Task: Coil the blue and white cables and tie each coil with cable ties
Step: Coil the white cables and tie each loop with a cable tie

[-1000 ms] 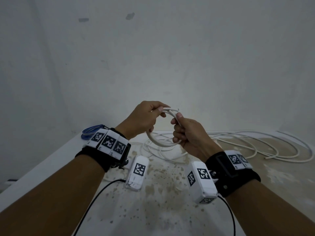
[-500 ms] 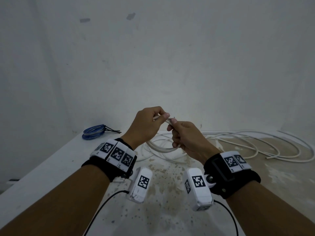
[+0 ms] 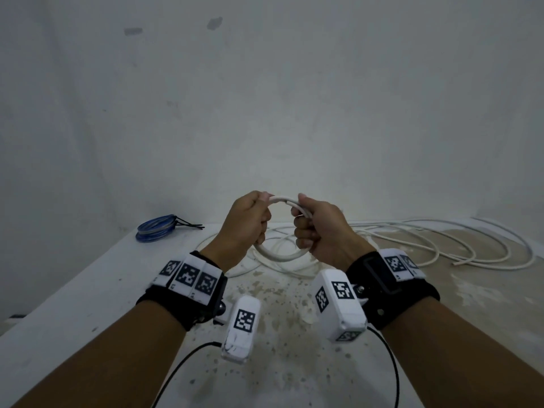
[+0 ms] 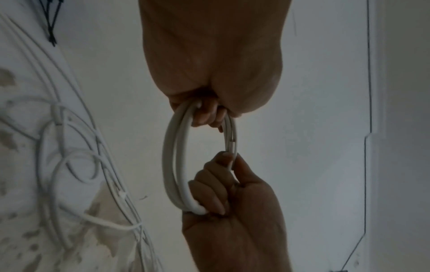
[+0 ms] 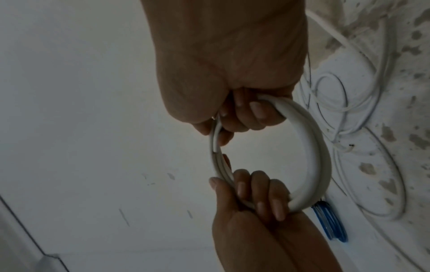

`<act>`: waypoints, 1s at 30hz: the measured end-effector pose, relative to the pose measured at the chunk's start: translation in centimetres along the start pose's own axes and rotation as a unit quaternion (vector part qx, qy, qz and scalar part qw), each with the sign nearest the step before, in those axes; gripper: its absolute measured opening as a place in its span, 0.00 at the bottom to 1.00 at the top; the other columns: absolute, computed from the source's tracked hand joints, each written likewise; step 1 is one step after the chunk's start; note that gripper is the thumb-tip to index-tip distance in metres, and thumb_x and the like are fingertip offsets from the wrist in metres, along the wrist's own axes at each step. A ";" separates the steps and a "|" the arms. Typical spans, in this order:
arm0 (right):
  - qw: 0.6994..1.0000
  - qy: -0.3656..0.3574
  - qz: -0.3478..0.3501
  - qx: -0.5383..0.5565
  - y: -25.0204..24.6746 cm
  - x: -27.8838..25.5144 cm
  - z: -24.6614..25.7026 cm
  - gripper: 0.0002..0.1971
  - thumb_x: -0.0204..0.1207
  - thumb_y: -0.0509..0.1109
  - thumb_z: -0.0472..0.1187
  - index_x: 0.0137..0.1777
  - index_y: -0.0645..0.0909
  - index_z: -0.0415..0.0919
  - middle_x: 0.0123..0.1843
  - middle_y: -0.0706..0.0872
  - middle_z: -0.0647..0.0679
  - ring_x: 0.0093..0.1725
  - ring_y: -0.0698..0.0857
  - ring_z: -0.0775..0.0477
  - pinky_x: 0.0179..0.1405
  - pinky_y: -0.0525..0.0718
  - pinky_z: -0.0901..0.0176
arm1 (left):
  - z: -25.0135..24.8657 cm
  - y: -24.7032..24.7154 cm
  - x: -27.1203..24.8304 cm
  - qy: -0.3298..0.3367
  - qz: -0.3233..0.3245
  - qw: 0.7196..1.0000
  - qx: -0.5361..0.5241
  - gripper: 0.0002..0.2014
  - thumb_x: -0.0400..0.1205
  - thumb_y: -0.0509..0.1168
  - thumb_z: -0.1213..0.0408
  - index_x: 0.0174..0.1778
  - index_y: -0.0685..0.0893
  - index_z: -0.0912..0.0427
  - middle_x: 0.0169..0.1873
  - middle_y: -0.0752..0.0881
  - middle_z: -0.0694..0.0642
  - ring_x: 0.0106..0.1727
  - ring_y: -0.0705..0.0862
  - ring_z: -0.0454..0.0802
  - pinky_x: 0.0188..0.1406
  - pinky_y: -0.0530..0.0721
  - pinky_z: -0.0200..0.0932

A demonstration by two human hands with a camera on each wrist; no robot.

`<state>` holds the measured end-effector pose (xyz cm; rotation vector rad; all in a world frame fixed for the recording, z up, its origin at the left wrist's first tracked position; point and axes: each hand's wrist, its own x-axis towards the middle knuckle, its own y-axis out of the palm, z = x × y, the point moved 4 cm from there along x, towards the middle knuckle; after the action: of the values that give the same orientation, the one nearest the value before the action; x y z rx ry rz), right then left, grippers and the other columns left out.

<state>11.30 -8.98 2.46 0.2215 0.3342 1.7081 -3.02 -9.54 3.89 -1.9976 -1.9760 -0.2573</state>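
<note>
left hand [image 3: 247,222] gripping white coil [image 3: 279,254] at 9 o'clock | right hand [image 3: 321,228] gripping it at 3 | coil held above table [image 3: 73,290] | blue coil [image 3: 154,231] at table's 10 o'clock

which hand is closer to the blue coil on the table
Left. The left hand holds the white cable loop just right of the blue coil; the right hand grips the loop's far side, farther from it.

Bare forearms, black wrist straps [image 3: 391,293] with white square-coded tags [image 3: 188,275], white camera boxes [image 3: 338,304] at six o'clock, thin black cords [image 3: 394,375] trailing.
</note>
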 end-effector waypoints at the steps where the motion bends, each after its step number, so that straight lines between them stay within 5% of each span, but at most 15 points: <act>1: 1.000 0.000 -0.005 -0.001 0.1 0.0 -0.1 0.19 0.86 0.60 0.49 0.36 0.75 0.39 0.20 0.63 0.52 0.16 0.58 0.54 0.16 0.57 0.65 | 0.1 0.0 0.0 -0.012 -0.011 1.000 -0.009 0.13 0.90 0.53 0.60 0.50 0.80 0.60 0.25 0.69 0.50 0.19 0.64 0.42 0.17 0.63 0.36; 5: 0.998 -0.020 -0.025 -0.052 0.3 -0.2 -0.2 0.19 0.87 0.59 0.48 0.36 0.75 0.39 0.20 0.63 0.52 0.17 0.58 0.54 0.17 0.57 0.65 | -0.2 -0.1 0.3 -0.011 -0.003 0.997 0.078 0.12 0.89 0.55 0.58 0.49 0.80 0.60 0.32 0.79 0.55 0.21 0.71 0.44 0.19 0.72 0.41; 7: 0.992 -0.043 -0.025 -0.119 0.6 -0.4 0.0 0.18 0.86 0.59 0.47 0.35 0.75 0.39 0.20 0.64 0.52 0.17 0.60 0.54 0.17 0.57 0.65 | -1.1 0.2 0.2 0.041 0.033 0.978 0.202 0.12 0.88 0.57 0.53 0.54 0.80 0.56 0.42 0.85 0.54 0.29 0.79 0.46 0.28 0.82 0.44; 10: 0.984 -0.066 -0.023 -0.166 1.2 -0.7 0.3 0.16 0.84 0.60 0.43 0.35 0.75 0.38 0.20 0.64 0.50 0.17 0.60 0.54 0.19 0.57 0.65 | -1.8 0.5 0.0 0.121 0.039 0.942 0.311 0.10 0.86 0.60 0.51 0.52 0.79 0.54 0.42 0.87 0.53 0.42 0.86 0.52 0.47 0.85 0.52; 15: 0.984 -0.072 -0.034 -0.161 1.4 -1.1 0.1 0.17 0.87 0.56 0.43 0.38 0.76 0.37 0.21 0.65 0.48 0.18 0.61 0.53 0.20 0.58 0.64 | -1.3 0.1 0.2 0.136 0.002 0.941 0.310 0.10 0.86 0.60 0.56 0.41 0.78 0.54 0.32 0.82 0.50 0.32 0.77 0.47 0.35 0.73 0.44; 19: 0.983 -0.071 -0.021 -0.168 1.2 -1.2 -0.3 0.15 0.85 0.54 0.38 0.37 0.74 0.39 0.24 0.64 0.48 0.19 0.59 0.53 0.20 0.58 0.64 | -1.2 0.3 0.1 0.136 0.004 0.923 0.360 0.10 0.87 0.59 0.56 0.41 0.77 0.53 0.31 0.84 0.49 0.34 0.79 0.47 0.37 0.75 0.46; 23: 0.978 -0.083 -0.006 -0.193 0.7 -1.5 -0.2 0.14 0.86 0.54 0.39 0.37 0.70 0.41 0.25 0.64 0.47 0.20 0.61 0.53 0.20 0.59 0.64 | -0.7 0.9 -0.1 0.082 0.032 0.960 0.264 0.09 0.87 0.60 0.57 0.50 0.83 0.58 0.37 0.87 0.49 0.42 0.84 0.48 0.45 0.79 0.46; 27: 0.976 -0.086 0.009 -0.199 0.1 -1.8 0.0 0.14 0.88 0.55 0.41 0.39 0.69 0.42 0.26 0.64 0.48 0.20 0.60 0.54 0.20 0.59 0.64 | -0.9 1.1 -0.3 0.076 0.022 0.970 0.230 0.09 0.85 0.64 0.59 0.43 0.85 0.57 0.35 0.88 0.51 0.29 0.77 0.43 0.34 0.75 0.43; 30: 0.975 -0.094 0.017 -0.201 -0.4 -1.9 0.1 0.11 0.88 0.55 0.41 0.43 0.70 0.41 0.26 0.65 0.48 0.20 0.61 0.54 0.21 0.59 0.63 | -1.1 1.5 -0.5 0.069 0.019 0.974 0.215 0.08 0.85 0.65 0.59 0.44 0.86 0.57 0.35 0.89 0.51 0.33 0.82 0.45 0.36 0.78 0.43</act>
<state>12.00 -10.82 2.50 0.0886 -0.1572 1.7342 -1.40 -10.44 4.62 -1.6882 -1.7281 0.0415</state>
